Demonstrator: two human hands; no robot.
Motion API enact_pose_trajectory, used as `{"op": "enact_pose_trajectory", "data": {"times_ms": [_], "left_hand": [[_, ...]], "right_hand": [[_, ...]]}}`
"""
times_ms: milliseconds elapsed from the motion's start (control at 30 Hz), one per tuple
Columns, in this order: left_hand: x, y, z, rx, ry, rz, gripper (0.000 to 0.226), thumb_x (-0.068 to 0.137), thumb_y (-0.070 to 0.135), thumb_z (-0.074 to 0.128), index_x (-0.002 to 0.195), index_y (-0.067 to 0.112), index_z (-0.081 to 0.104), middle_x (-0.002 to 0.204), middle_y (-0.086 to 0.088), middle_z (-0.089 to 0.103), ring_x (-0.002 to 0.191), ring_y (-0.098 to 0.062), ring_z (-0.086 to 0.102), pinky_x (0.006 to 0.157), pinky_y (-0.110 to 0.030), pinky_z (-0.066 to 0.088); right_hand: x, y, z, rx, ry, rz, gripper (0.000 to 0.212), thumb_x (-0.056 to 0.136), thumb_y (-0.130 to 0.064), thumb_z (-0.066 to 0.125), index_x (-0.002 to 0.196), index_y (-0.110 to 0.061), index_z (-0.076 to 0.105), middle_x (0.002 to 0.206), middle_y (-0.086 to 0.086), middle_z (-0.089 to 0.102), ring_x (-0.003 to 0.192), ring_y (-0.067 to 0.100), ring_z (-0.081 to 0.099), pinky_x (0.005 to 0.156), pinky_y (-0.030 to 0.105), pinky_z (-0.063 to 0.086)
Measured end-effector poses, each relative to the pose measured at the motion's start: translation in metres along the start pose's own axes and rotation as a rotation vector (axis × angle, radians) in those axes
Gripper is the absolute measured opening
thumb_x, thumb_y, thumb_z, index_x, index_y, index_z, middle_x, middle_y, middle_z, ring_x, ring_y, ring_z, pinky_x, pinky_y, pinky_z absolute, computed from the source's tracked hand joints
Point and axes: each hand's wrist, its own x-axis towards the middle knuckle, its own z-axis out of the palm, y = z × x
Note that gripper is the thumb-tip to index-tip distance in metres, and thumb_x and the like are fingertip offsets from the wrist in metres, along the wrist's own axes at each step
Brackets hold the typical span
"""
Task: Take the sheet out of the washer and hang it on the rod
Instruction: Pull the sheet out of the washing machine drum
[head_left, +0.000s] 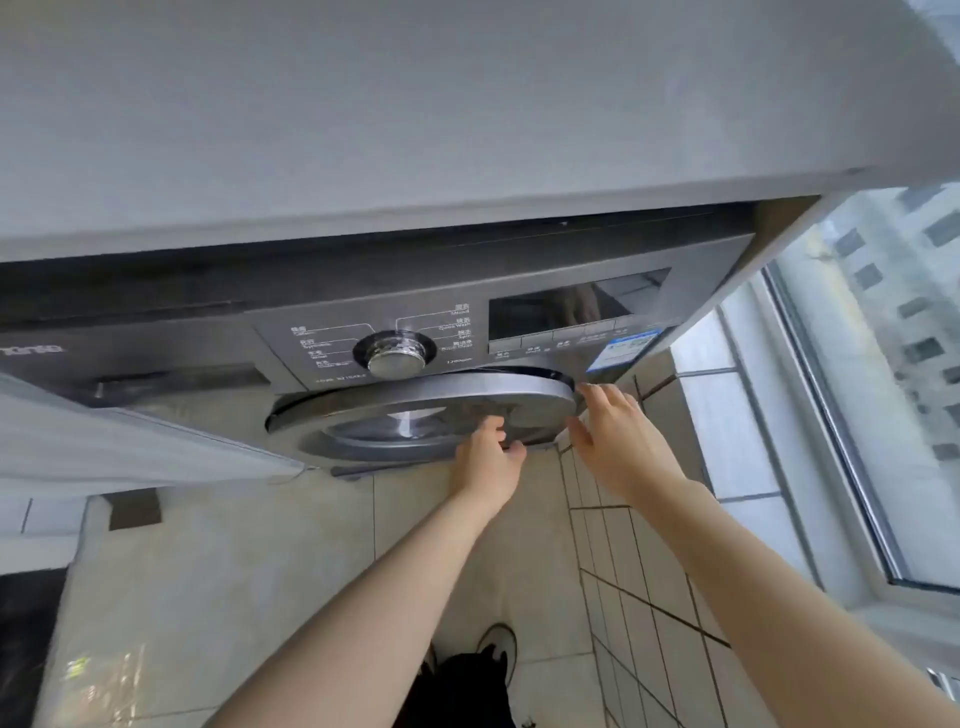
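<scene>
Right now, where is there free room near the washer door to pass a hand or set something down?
Bare floor tiles lie free below the washer door, between the white cloth on the left and the tiled wall on the right. Crowded: the door's right rim, where the left hand and right hand sit by that wall.
</scene>
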Motion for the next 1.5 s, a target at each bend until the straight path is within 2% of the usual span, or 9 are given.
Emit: {"op": "enact_pose_trajectory", "data": {"times_ms": [167,367,533,767,967,1100,1267,1367,1500], "left_hand": [[0.027,0.003,0.018,0.017,-0.074,-0.067,0.060,0.094,0.026,0.054,0.148,0.012,0.033,0.148,-0.006,0.043,0.135,-0.025,0.042,0.105,-0.030,0.035],[0.047,-0.005,0.031,0.013,-0.020,-0.036,0.047,0.092,0.024,0.056,0.136,0.012,0.045,0.137,-0.008,0.055,0.121,-0.030,0.054,0.092,-0.030,0.043],[0.059,-0.015,0.032,0.000,-0.020,0.035,0.039,0.095,0.033,0.054,0.126,0.010,0.054,0.123,-0.009,0.062,0.111,-0.029,0.060,0.088,-0.032,0.045],[0.073,-0.032,0.029,0.160,-0.075,0.156,0.042,0.096,0.044,0.049,0.124,0.013,0.054,0.122,-0.010,0.063,0.112,-0.029,0.059,0.091,-0.035,0.046],[0.081,-0.040,0.038,0.255,0.059,0.285,0.039,0.096,0.047,0.048,0.111,0.012,0.058,0.109,-0.008,0.067,0.101,-0.025,0.063,0.073,-0.030,0.042],[0.075,-0.048,0.039,0.246,0.066,0.337,0.040,0.096,0.047,0.048,0.106,0.011,0.061,0.103,-0.008,0.070,0.095,-0.024,0.065,0.078,-0.033,0.050],[0.040,-0.066,0.035,0.336,-0.067,0.447,0.035,0.097,0.042,0.049,0.108,0.012,0.064,0.104,-0.005,0.069,0.096,-0.021,0.063,0.071,-0.022,0.038],[0.007,-0.093,0.031,0.362,-0.151,0.496,0.035,0.096,0.042,0.052,0.112,0.013,0.062,0.106,-0.005,0.068,0.098,-0.021,0.062,0.078,-0.028,0.046],[-0.036,-0.127,0.025,0.348,-0.265,0.415,0.038,0.096,0.044,0.051,0.121,0.017,0.060,0.114,0.000,0.067,0.103,-0.017,0.062,0.082,-0.028,0.047]], "right_hand": [[0.030,0.013,0.013,-0.001,-0.038,-0.117,0.043,0.099,-0.023,0.046,0.140,-0.012,0.043,0.131,0.011,0.053,0.113,0.030,0.054,0.088,0.042,0.051],[0.037,0.018,0.030,-0.032,-0.024,-0.194,0.055,0.099,-0.022,0.048,0.151,-0.019,0.029,0.146,0.004,0.044,0.124,0.027,0.051,0.092,0.039,0.050],[0.041,0.019,0.040,0.061,0.011,-0.164,0.057,0.097,-0.019,0.050,0.150,-0.019,0.031,0.149,0.002,0.040,0.117,0.029,0.056,0.090,0.038,0.048],[0.041,0.016,0.057,0.152,0.112,-0.141,0.053,0.094,-0.019,0.059,0.143,-0.012,0.040,0.140,0.007,0.047,0.101,0.031,0.061,0.085,0.037,0.047],[0.044,0.013,0.067,0.090,0.209,-0.155,0.039,0.096,-0.021,0.055,0.133,-0.010,0.045,0.122,0.012,0.052,0.088,0.039,0.060,0.069,0.042,0.050],[0.036,0.008,0.072,0.070,0.249,-0.115,0.035,0.097,-0.025,0.055,0.128,-0.010,0.047,0.116,0.012,0.053,0.082,0.042,0.059,0.065,0.044,0.050],[-0.008,0.012,0.074,0.012,0.197,-0.136,0.031,0.092,-0.032,0.059,0.112,-0.010,0.053,0.100,0.008,0.054,0.071,0.037,0.058,0.056,0.042,0.050],[-0.051,0.012,0.082,-0.049,0.111,-0.157,0.038,0.088,-0.050,0.051,0.104,-0.015,0.052,0.093,0.002,0.053,0.064,0.031,0.057,0.051,0.042,0.051],[-0.097,0.000,0.095,-0.037,-0.024,-0.109,0.045,0.085,-0.056,0.059,0.111,-0.020,0.053,0.103,-0.005,0.057,0.078,0.022,0.061,0.057,0.036,0.052]]}}
